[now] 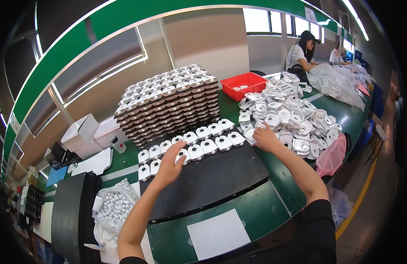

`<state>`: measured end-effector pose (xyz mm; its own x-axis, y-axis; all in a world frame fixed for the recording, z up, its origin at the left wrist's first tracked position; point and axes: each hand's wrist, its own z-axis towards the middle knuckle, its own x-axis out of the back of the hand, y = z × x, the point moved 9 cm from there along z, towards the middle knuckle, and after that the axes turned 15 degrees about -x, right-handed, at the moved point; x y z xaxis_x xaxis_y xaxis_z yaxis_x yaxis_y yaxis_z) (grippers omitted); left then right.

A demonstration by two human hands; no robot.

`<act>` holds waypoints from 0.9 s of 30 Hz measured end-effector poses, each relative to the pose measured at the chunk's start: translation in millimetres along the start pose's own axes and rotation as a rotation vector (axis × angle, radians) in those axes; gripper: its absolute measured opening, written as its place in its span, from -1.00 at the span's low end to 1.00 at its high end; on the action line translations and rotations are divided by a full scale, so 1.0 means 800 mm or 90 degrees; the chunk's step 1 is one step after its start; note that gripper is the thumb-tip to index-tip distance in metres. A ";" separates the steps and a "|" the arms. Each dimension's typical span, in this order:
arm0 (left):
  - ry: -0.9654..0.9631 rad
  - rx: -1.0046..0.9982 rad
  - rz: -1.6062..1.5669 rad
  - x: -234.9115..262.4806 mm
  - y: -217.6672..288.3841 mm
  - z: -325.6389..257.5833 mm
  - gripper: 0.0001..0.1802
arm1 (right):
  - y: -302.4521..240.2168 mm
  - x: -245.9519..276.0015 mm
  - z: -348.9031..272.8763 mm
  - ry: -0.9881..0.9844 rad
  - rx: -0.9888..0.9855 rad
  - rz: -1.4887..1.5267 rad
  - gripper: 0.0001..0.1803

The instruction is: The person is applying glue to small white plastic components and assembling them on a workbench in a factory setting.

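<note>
White parts (208, 146) are laid in two rows on a black board (208, 180), directly beneath and beyond the left hand (170, 166). The rows' long axis is run from left to right, slanting away toward the right hand (266, 138); each part is set lengthwise across its row, its dark round spot turned upward and a small knob shown at its near end. Part of the near row is hidden by the left hand. Its thumb is held apart from the fingers, but whether a part is gripped cannot be told.

The right hand is bent, with one finger raised, at the near left edge of a heap (274, 119) of similar parts, which are pointed every way. Its fingertips are partly hidden, so whether anything is pinched cannot be made out.

Beyond the left hand, filled trays (168, 108) are stacked high. Beyond the right hand, a red box (245, 90) is seen, its contents mostly hidden by its wall. To the left of the left forearm, a clear bag (117, 204) is filled with white balls. Nearer than both hands, a white sheet (219, 235) is laid on the green table (256, 202).
</note>
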<state>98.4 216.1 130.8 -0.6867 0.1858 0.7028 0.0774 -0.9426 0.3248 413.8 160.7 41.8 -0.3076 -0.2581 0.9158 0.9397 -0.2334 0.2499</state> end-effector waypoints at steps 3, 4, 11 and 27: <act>-0.046 -0.103 -0.016 0.009 0.137 0.028 -0.48 | 0.010 0.003 -0.034 0.018 -0.020 -0.086 -0.60; -0.065 -0.188 -0.021 0.008 0.187 0.036 -0.46 | 0.017 0.006 -0.051 0.043 -0.014 -0.126 -0.60; 0.035 -0.658 0.164 0.063 0.450 -0.011 -0.66 | 0.049 0.049 -0.134 0.038 -0.170 -0.012 -0.67; 0.030 -0.715 0.370 0.018 0.429 -0.063 -0.75 | 0.083 0.080 -0.249 0.229 -0.487 0.833 -0.82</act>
<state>78.4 -118.9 220.6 -0.7843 -0.3215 0.5306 -0.2635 -0.6017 -0.7540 426.5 -57.6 54.4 0.5114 -0.8330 0.2112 0.3100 -0.0503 -0.9494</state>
